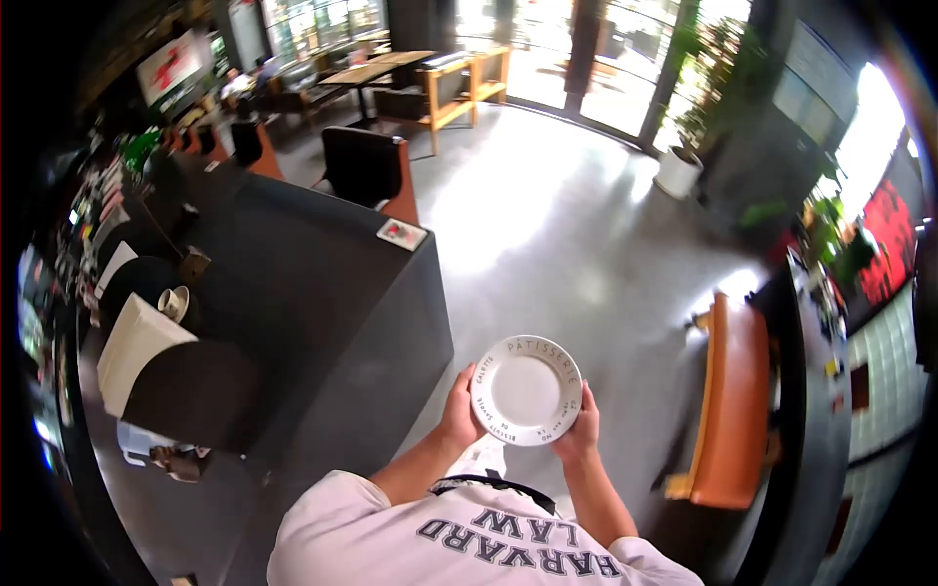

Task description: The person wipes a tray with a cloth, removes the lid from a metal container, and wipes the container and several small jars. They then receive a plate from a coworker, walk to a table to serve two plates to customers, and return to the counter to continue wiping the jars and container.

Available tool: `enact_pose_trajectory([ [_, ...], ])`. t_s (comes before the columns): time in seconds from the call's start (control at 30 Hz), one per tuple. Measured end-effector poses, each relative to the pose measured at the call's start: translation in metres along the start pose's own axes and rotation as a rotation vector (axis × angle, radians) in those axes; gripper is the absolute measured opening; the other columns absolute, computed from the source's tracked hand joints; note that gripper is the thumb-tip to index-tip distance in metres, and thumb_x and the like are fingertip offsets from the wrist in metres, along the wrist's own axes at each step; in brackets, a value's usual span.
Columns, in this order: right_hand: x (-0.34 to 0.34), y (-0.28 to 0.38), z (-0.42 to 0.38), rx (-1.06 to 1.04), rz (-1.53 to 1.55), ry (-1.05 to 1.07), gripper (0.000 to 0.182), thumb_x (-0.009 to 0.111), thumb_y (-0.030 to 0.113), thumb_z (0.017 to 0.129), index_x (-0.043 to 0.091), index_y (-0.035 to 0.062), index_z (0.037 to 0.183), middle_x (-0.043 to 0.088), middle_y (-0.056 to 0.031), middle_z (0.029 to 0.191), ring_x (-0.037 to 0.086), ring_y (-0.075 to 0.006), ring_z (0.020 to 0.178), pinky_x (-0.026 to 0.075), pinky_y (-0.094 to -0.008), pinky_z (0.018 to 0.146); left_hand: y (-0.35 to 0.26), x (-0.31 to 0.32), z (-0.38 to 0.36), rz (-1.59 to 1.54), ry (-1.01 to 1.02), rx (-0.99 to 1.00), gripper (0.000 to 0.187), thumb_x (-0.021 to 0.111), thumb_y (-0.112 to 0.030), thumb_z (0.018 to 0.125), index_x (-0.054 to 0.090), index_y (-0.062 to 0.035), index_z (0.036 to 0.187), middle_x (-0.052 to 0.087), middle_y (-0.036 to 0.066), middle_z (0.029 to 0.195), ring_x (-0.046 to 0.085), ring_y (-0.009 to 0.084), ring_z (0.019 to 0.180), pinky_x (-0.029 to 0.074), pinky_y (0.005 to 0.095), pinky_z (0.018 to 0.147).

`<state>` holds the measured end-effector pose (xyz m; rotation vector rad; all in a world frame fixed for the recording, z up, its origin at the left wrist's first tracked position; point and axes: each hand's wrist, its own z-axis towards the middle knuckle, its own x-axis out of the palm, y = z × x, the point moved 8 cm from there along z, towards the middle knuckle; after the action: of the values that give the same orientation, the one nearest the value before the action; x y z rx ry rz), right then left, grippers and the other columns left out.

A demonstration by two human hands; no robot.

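While a broad stretch of bare grey floor (547, 225) lies open ahead, the way is hemmed on the left by the long dark table (293, 283), whose corner juts out just beside the person's left forearm, and on the right by an orange bench (735, 400) standing against a dark wall. Both forearms come forward from the white printed shirt (469, 537), elbows bent, meeting in front of the chest. The left hand (457, 410) clasps the left rim of a white plate (526, 390), and the right hand (578, 430) clasps the lower right rim, the fingers of each curled shut around the edge with thumbs on top. The plate is held roughly level between the two hands, over the floor and clear of the table, its lettered border facing up. Further off on the table sit a small cup (174, 303) and a white card (402, 233).
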<state>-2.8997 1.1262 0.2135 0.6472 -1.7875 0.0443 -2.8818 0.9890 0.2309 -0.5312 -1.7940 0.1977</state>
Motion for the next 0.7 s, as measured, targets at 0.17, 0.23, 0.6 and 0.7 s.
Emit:
enact_pose_trajectory([
  [0.17, 0.062, 0.069, 0.211, 0.042, 0.015, 0.044, 0.044, 0.031, 0.034, 0.094, 0.050, 0.0028, 0.120, 0.053, -0.0148, 0.121, 0.050, -0.0308, 0.112, 0.037, -0.0445, 0.099, -0.081, 0.018, 0.209, -0.070, -0.042, 0.050, 0.047, 0.033, -0.038, 0.093, 0.051, -0.0027, 0.118, 0.056, 0.012, 0.116, 0.054, 0.0238, 0.107, 0.043, 0.0384, 0.093],
  [0.23, 0.079, 0.101, 0.285, 0.019, 0.035, 0.008, 0.043, 0.031, 0.032, 0.094, 0.050, 0.0026, 0.120, 0.053, -0.0143, 0.121, 0.050, -0.0304, 0.113, 0.038, -0.0446, 0.099, -0.111, 0.040, 0.286, -0.090, -0.015, 0.003, 0.046, 0.033, -0.038, 0.093, 0.052, -0.0038, 0.117, 0.057, 0.011, 0.115, 0.055, 0.0224, 0.106, 0.044, 0.0379, 0.093],
  [0.6, 0.250, 0.125, 0.771, 0.172, -0.208, 0.190, 0.040, 0.033, 0.028, 0.092, 0.053, 0.0046, 0.117, 0.058, -0.0116, 0.115, 0.055, -0.0277, 0.105, 0.045, -0.0403, 0.091, -0.402, 0.020, 0.665, -0.182, -0.110, 0.301, 0.048, 0.033, -0.039, 0.093, 0.050, -0.0034, 0.121, 0.055, 0.012, 0.119, 0.051, 0.0245, 0.111, 0.040, 0.0392, 0.097],
  [0.7, 0.315, 0.060, 0.862, 0.430, -0.313, 0.119, 0.042, 0.032, 0.030, 0.092, 0.052, 0.0050, 0.119, 0.057, -0.0103, 0.116, 0.053, -0.0266, 0.108, 0.043, -0.0403, 0.093, -0.489, -0.031, 0.693, -0.309, -0.257, 0.510, 0.045, 0.037, -0.037, 0.092, 0.052, -0.0040, 0.119, 0.056, 0.010, 0.117, 0.053, 0.0232, 0.108, 0.043, 0.0374, 0.093],
])
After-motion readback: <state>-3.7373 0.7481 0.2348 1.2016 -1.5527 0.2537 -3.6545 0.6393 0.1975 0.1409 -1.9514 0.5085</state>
